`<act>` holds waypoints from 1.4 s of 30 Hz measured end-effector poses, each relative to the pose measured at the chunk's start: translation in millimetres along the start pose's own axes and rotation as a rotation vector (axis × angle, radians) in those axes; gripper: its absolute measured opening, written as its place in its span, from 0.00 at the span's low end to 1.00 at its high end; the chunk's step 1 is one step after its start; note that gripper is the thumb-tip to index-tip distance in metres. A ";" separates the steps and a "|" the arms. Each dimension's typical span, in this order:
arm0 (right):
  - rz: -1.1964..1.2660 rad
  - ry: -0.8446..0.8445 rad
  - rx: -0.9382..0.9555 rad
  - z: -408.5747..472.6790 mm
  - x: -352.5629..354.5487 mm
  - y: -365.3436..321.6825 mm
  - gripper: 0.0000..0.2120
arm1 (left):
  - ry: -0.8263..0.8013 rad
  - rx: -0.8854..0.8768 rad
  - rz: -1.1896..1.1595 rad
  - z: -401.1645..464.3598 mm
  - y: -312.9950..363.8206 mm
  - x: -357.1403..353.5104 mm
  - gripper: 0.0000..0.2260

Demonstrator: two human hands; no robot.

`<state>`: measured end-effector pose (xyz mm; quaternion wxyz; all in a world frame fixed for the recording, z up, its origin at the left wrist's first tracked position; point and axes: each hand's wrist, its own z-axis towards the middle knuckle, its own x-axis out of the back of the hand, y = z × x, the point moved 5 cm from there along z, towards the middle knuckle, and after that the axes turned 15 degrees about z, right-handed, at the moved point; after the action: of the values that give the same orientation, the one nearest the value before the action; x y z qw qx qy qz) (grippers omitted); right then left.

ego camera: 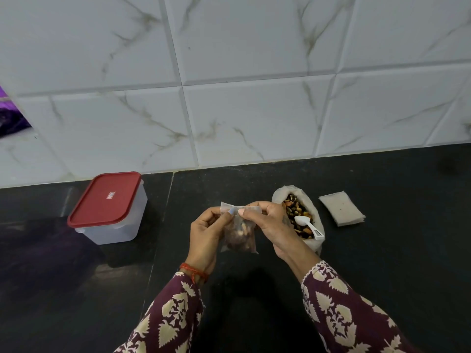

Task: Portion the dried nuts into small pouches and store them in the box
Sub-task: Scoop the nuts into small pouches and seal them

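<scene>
Centre frame, your left hand (206,234) and right hand (271,225) both pinch the top edge of the small clear pouch of nuts (239,234) above the black table (382,250). The white spoon (308,226) rests in the open bag of mixed nuts (297,215) just right; the red-lidded translucent box (108,207) sits closed, left of centre.

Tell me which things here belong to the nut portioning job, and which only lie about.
Job: filled pouch pinched by both hands; open bag of nuts; white spoon in it; stack of empty pouches; box with red lid.

Lying about: purple thing at far left.
</scene>
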<state>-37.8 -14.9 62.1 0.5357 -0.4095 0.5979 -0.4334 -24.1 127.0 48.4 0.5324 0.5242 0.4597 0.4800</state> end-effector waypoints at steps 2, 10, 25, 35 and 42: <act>-0.013 -0.004 -0.004 -0.9 -1.2 -1.0 0.04 | -0.014 0.000 0.011 -0.1 -0.5 -1.3 0.04; -0.062 0.024 -0.006 -2.5 0.7 1.0 0.06 | -0.045 0.020 0.044 0.5 -1.7 -3.3 0.07; 0.070 0.093 -0.121 -2.6 11.7 7.9 0.03 | 0.008 0.074 0.064 2.1 -1.1 3.4 0.06; 0.073 0.131 -0.142 3.9 18.7 12.9 0.04 | -0.023 0.143 0.000 4.6 -4.2 8.1 0.08; 0.076 0.031 -0.193 -2.2 18.0 22.4 0.13 | -0.069 0.208 -0.015 3.2 -11.2 10.2 0.11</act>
<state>-42.2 -25.4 35.6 0.5004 -0.4294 0.6602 -0.3598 -19.4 136.8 37.4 0.4944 0.5894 0.4924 0.4071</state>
